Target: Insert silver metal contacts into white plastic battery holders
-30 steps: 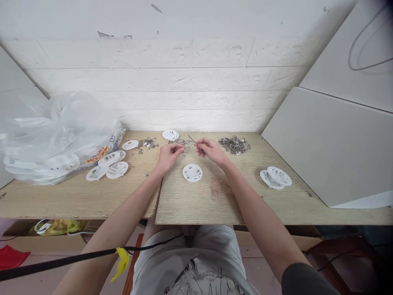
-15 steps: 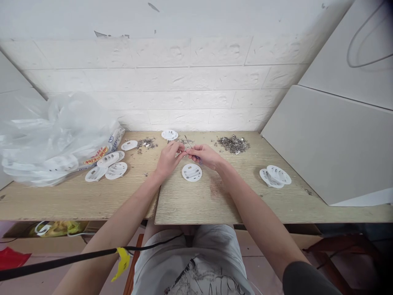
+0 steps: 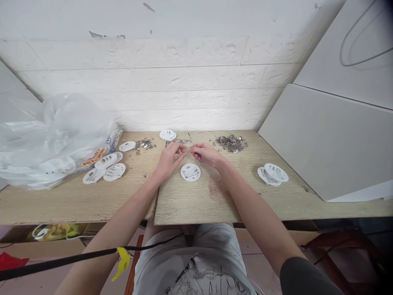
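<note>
While your right grip (image 3: 206,155) holds a thin metal tool (image 3: 191,139), whether your left grip (image 3: 169,159) holds anything is unclear; nearer you than both lies a white disc (image 3: 190,172).

Plastic bag (image 3: 66,131): bore red characters (image 3: 94,157) on yellow, with blue lettering (image 3: 111,141) beside them, too blurred to read.
Yellow tag (image 3: 123,262) on black cable (image 3: 61,262): showed faint dark marks, illegible.

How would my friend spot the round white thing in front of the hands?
Find the wooden table against the white wall. Look just nearer the camera than the left hand and right hand for a white disc. It's the only disc lying between the forearms.
</note>
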Demonstrator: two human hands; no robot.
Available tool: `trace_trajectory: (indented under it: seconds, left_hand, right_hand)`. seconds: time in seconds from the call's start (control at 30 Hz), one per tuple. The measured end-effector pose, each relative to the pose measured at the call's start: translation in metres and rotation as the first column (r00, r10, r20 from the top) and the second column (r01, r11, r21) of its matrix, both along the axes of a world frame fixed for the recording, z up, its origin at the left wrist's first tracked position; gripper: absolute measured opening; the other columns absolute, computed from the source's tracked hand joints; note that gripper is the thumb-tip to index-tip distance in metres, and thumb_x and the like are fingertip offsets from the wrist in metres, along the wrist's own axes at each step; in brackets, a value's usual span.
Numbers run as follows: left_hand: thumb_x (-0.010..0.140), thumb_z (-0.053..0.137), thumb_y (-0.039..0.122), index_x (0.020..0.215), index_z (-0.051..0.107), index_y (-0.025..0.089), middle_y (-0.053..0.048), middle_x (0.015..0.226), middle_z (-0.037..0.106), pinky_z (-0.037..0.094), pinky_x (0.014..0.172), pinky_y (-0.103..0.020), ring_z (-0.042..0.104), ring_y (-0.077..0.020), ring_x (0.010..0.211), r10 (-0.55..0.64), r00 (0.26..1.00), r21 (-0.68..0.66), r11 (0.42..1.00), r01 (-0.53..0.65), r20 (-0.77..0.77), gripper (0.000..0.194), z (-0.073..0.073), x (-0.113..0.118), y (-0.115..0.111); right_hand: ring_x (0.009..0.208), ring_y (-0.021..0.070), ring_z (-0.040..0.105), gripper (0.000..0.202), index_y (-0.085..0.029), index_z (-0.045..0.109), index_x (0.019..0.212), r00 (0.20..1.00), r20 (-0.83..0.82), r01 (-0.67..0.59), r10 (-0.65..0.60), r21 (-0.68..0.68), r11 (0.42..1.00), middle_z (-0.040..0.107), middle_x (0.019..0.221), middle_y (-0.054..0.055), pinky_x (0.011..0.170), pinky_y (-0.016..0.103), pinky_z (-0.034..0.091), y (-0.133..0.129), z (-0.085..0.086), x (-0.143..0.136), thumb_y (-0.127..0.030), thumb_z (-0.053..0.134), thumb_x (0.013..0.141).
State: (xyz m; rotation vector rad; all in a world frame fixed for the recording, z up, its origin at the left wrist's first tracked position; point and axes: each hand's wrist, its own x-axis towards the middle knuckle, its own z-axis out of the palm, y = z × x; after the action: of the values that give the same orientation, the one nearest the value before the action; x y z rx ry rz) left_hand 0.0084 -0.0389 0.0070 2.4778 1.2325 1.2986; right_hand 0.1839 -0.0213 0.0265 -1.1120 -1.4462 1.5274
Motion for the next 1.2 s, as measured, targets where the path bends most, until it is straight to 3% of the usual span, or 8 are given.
trace_trajectory:
  seconds: [0.17, 0.37, 0.43, 0.53, 0.7, 0.87, 1.0, 1.2]
  left_hand:
    - [0.082, 0.056, 0.045, 0.078, 0.065, 0.019, -0.003, 0.069, 0.062, 0.041, 0.071, -0.033, 0.052, -0.0186, 0.073, -0.002, 0.985, -0.133, 0.991, -0.021, -0.172, 0.027, 0.001, 0.001, -0.003]
    - [0.076, 0.062, 0.040, 0.067, 0.064, 0.020, -0.004, 0.071, 0.062, 0.041, 0.077, -0.037, 0.052, -0.0222, 0.080, -0.082, 0.953, -0.161, 0.986, 0.036, -0.291, 0.022, -0.002, 0.004, -0.005]
    - [0.075, 0.063, 0.038, 0.065, 0.061, 0.019, -0.003, 0.072, 0.061, 0.042, 0.077, -0.036, 0.053, -0.0206, 0.079, -0.101, 0.973, -0.204, 0.977, 0.059, -0.207, 0.021, -0.002, 0.004, -0.004]
    - [0.074, 0.062, 0.039, 0.068, 0.057, 0.018, -0.001, 0.069, 0.060, 0.045, 0.067, -0.031, 0.054, -0.0161, 0.068, -0.050, 0.995, -0.361, 0.929, 0.078, 0.088, 0.023, -0.001, 0.005, -0.001]
    - [0.070, 0.067, 0.044, 0.075, 0.054, 0.016, -0.003, 0.070, 0.065, 0.046, 0.058, -0.027, 0.059, -0.0144, 0.062, 0.081, 0.844, -0.527, 0.811, 0.253, 0.530, 0.031, -0.001, 0.003, 0.004]
    - [0.068, 0.070, 0.043, 0.092, 0.057, 0.017, -0.001, 0.065, 0.065, 0.045, 0.048, -0.024, 0.058, -0.0127, 0.053, 0.107, 0.793, -0.554, 0.770, 0.315, 0.600, 0.037, 0.003, 0.003, 0.002]
    - [0.071, 0.068, 0.042, 0.090, 0.056, 0.018, 0.001, 0.065, 0.060, 0.038, 0.036, -0.019, 0.051, -0.0085, 0.044, 0.067, 0.804, -0.547, 0.766, 0.338, 0.590, 0.033, 0.008, 0.006, -0.003]
    - [0.076, 0.064, 0.040, 0.089, 0.056, 0.019, 0.000, 0.076, 0.057, 0.037, 0.033, -0.017, 0.051, -0.0070, 0.046, 0.017, 0.800, -0.514, 0.774, 0.369, 0.599, 0.026, 0.007, 0.006, -0.004]
  right_hand:
    - [0.043, 0.0041, 0.036, 0.016, -0.015, 0.057, 0.064, 0.994, 0.003, 0.113, -0.113, 0.017, 0.993, 0.045, 0.047, -0.006, 0.040, 0.019, 0.022, 0.004, 0.001, 0.009, -0.026, 0.068, 0.065]
    - [0.043, 0.0037, 0.036, 0.018, -0.015, 0.057, 0.064, 0.994, 0.009, 0.107, -0.107, 0.021, 0.994, 0.048, 0.053, -0.005, 0.038, 0.019, 0.020, 0.004, 0.003, 0.012, -0.028, 0.069, 0.067]
    - [0.043, 0.0035, 0.036, 0.018, -0.015, 0.057, 0.065, 0.995, 0.000, 0.096, -0.096, 0.035, 0.995, 0.049, 0.055, -0.004, 0.039, 0.019, 0.020, 0.005, 0.002, 0.011, -0.028, 0.068, 0.068]
    - [0.045, 0.0034, 0.037, 0.018, -0.015, 0.057, 0.068, 0.995, -0.044, 0.091, -0.088, 0.070, 0.993, 0.050, 0.058, -0.004, 0.041, 0.019, 0.023, 0.008, -0.001, 0.011, -0.030, 0.068, 0.068]
    - [0.048, 0.0040, 0.037, 0.021, -0.015, 0.059, 0.070, 0.997, -0.045, 0.069, -0.062, 0.187, 0.980, 0.053, 0.063, -0.002, 0.043, 0.020, 0.024, 0.008, -0.004, 0.008, -0.034, 0.068, 0.068]
    - [0.052, 0.0048, 0.036, 0.025, -0.014, 0.063, 0.075, 0.999, 0.005, 0.032, -0.034, 0.236, 0.971, 0.053, 0.065, -0.003, 0.047, 0.021, 0.026, 0.001, -0.003, 0.001, -0.037, 0.068, 0.068]
    - [0.054, 0.0061, 0.037, 0.029, -0.013, 0.063, 0.077, 0.999, -0.036, -0.012, 0.022, 0.256, 0.967, 0.052, 0.064, -0.003, 0.050, 0.023, 0.026, 0.001, -0.005, -0.001, -0.040, 0.069, 0.067]
    - [0.055, 0.0068, 0.036, 0.031, -0.015, 0.061, 0.078, 0.998, -0.055, -0.027, 0.042, 0.247, 0.969, 0.048, 0.063, -0.003, 0.049, 0.023, 0.023, 0.002, -0.008, -0.002, -0.044, 0.068, 0.069]
